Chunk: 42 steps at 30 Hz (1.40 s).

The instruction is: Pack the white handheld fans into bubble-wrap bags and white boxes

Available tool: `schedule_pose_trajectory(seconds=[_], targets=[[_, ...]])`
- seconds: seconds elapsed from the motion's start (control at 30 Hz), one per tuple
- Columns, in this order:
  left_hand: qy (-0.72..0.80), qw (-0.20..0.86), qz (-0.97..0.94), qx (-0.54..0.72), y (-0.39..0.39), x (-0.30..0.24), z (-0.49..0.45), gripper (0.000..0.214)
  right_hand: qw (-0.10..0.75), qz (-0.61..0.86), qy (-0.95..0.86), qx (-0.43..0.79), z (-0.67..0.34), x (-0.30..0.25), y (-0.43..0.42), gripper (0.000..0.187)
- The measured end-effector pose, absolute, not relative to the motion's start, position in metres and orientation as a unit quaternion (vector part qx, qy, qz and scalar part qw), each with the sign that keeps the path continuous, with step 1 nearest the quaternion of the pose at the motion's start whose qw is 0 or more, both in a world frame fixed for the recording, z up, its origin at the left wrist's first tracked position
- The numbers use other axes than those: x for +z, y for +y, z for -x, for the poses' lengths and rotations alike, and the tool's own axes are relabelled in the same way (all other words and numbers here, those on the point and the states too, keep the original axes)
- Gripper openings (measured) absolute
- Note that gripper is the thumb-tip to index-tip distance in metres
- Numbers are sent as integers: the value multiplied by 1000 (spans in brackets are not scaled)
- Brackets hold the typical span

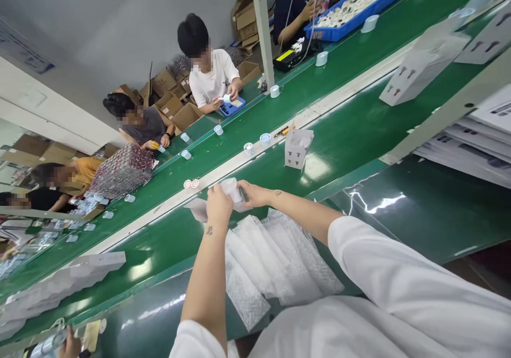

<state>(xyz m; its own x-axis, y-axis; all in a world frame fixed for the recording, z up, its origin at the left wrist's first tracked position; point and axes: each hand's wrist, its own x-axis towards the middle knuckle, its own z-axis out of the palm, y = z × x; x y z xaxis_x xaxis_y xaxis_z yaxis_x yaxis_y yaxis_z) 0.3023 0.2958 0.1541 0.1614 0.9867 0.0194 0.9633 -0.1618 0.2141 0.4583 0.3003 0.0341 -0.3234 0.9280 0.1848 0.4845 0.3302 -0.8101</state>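
Observation:
Both hands meet over the green belt at the centre. My left hand closes on the left side of a whitish bundle, which looks wrapped in translucent film. From the other side my right hand grips the bundle with bent fingers. A white carton with a raised flap sits right under and beside the hands; most of it is hidden, so I cannot tell whether the bundle is partly inside. Close below my wrists lies a fanned stack of bubble-wrap bags.
A printed white box stands upright to the right, more cartons beyond. White-and-blue cups dot the line. Nested white cartons lie left. Several co-workers sit across the belt, one near a blue tray. A metal post rises there.

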Motion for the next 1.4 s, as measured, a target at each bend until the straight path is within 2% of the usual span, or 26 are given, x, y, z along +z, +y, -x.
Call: schedule_pose_trajectory(seconds=[0.07, 0.13, 0.27, 0.37, 0.53, 0.63, 0.7, 0.73, 0.8, 0.87, 0.9, 0.97, 1.0, 1.07, 1.13, 1.17, 1.23, 1.27, 1.3, 1.4], targets=[[652, 62, -755, 24, 296, 147, -325, 24, 351, 468, -740, 331, -460, 31, 297, 65], [634, 47, -771, 29, 290, 135, -338, 23, 368, 460, -734, 339, -464, 30, 295, 61], [529, 35, -826, 189, 261, 116, -322, 22, 398, 457, -713, 353, -475, 36, 298, 57], [522, 83, -808, 260, 233, 108, -281, 20, 397, 450, -717, 353, -478, 42, 312, 62], [705, 240, -631, 217, 170, 75, -190, 24, 354, 427, -746, 369, -478, 41, 337, 69], [765, 297, -544, 174, 113, 43, -149, 30, 346, 423, -750, 373, -487, 39, 339, 76], [769, 310, -545, 125, 75, 22, -139, 41, 358, 426, -749, 358, -493, 41, 331, 83], [767, 304, -557, 95, 58, 14, -139, 53, 385, 442, -735, 342, -495, 43, 324, 83], [762, 280, -584, 28, 33, 1, -145, 81, 467, 502, -664, 299, -492, 47, 302, 67], [753, 255, -606, -24, 20, -7, -153, 92, 524, 559, -578, 279, -481, 49, 271, 36], [745, 251, -617, -33, 18, -8, -155, 87, 527, 569, -559, 294, -472, 48, 252, 23], [722, 266, -638, -25, 20, -7, -155, 59, 486, 542, -573, 376, -450, 43, 212, 9], [715, 280, -640, -10, 23, -4, -152, 45, 450, 515, -587, 434, -438, 40, 191, 7], [723, 302, -620, 32, 30, 6, -146, 32, 356, 464, -581, 566, -412, 32, 150, 11], [752, 294, -584, 86, 35, 20, -143, 25, 261, 437, -526, 682, -386, 26, 115, 26], [764, 281, -569, 115, 36, 28, -144, 20, 226, 429, -496, 720, -374, 25, 101, 40], [767, 266, -562, 158, 35, 44, -150, 16, 205, 419, -462, 754, -349, 24, 80, 72], [758, 265, -571, 170, 33, 51, -154, 17, 215, 417, -455, 757, -338, 24, 74, 78], [745, 265, -585, 179, 30, 56, -158, 18, 230, 417, -451, 755, -329, 24, 70, 73], [729, 241, -609, 198, 20, 63, -157, 13, 266, 450, -453, 722, -314, 22, 67, 37]])
